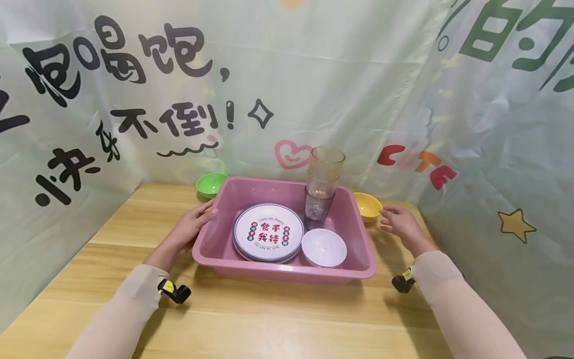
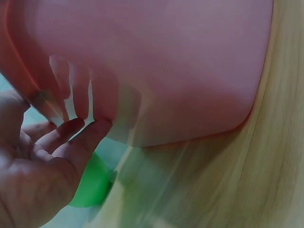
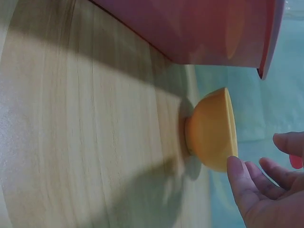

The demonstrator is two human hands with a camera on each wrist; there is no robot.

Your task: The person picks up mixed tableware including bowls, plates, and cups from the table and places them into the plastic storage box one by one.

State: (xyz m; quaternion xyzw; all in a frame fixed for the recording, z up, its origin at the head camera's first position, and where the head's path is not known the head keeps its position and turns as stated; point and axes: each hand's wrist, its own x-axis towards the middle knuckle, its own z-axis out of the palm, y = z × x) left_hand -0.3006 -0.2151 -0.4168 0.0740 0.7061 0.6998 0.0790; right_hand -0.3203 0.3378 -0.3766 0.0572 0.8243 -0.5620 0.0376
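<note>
A pink basin (image 1: 287, 271) stands on the wooden table. My left hand (image 1: 190, 227) holds its left rim; in the left wrist view the fingers (image 2: 99, 129) touch the outer wall. Inside the basin are a stack of white printed plates (image 1: 269, 232), a white bowl (image 1: 324, 248) and a stack of clear cups (image 1: 319, 199). My right hand (image 1: 402, 227) is beside a yellow bowl (image 1: 368, 206) to the basin's right. In the right wrist view its fingertips are at the yellow bowl's rim, the fingers spread and loosely bent; whether they touch is unclear.
Behind the basin's left corner sits a green bowl (image 1: 211, 185). A pale printed curtain (image 1: 251, 75) hangs at the back and along both sides. The wooden table (image 1: 287, 319) extends in front of the basin.
</note>
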